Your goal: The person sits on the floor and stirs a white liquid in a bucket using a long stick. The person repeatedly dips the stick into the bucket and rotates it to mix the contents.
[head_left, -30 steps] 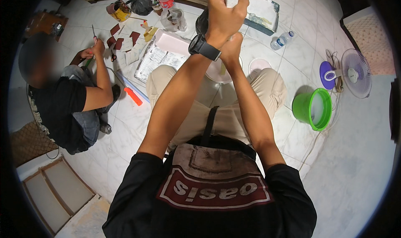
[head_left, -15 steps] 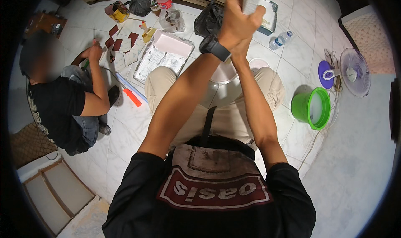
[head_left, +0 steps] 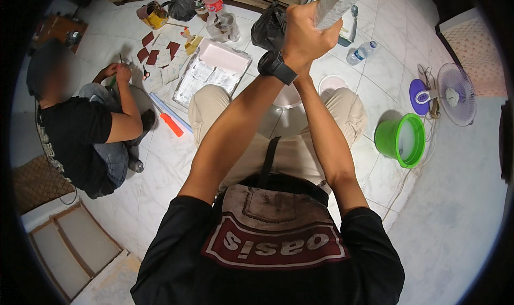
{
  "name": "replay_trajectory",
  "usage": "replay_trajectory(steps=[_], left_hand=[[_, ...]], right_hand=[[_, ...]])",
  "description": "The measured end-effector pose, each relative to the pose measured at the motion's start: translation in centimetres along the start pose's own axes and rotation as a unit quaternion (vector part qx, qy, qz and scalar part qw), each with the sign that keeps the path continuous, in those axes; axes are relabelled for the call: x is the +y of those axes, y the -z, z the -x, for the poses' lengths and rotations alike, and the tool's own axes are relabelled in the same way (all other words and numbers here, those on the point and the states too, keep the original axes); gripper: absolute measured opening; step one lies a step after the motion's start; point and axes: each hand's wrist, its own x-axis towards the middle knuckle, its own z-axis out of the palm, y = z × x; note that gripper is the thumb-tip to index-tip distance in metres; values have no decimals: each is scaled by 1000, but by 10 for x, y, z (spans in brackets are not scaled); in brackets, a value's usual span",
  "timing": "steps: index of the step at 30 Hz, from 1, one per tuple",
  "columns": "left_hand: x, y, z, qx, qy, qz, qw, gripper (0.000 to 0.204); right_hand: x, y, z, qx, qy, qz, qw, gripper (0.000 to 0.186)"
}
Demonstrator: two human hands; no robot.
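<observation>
With a dark watch on its wrist, my left hand (head_left: 309, 35) is raised at the top centre, closed round a long, pale grey, rough-surfaced piece (head_left: 338, 5). The piece tilts up to the right and leaves the upper edge of the view. My right hand (head_left: 304, 70) is close beneath the left one. Its fingers are hidden, so its grip does not show. Below the hands, a round pale pink tub (head_left: 288, 97) stands on the floor between my knees, partly covered by my forearms. Another pale round tub (head_left: 333, 83) is by my right knee.
A paint-smeared tray (head_left: 209, 75), sandpaper pieces (head_left: 152, 58) and an orange-handled tool (head_left: 170, 124) lie to the left, near a seated person (head_left: 80, 117). Black bag (head_left: 269, 28), bottle (head_left: 362, 52), green bucket (head_left: 399, 139) and fan (head_left: 455, 95) stand ahead and right.
The pale grey piece now leans further to the right, and more of its length shows above my left hand. The left hand has turned slightly and dropped a little.
</observation>
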Motion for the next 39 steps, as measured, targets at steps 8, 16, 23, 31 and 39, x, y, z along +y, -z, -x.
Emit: replay_trajectory(steps=[8,16,23,31,39], left_hand=[[1,12,-11,-2,132,56,990,25],[6,6,-1,-21,33,12,999,19],[9,-13,9,-43,39,62,996,24],[12,6,-3,-22,109,23,994,22],[5,-13,5,-18,-9,11,1000,25]], right_hand=[[-38,2,0,22,24,32,999,21],[-21,-32,9,138,-14,9,990,22],[14,23,17,4,18,-63,998,28],[-37,-3,16,35,23,-103,994,22],[13,10,8,20,-11,-36,999,41]])
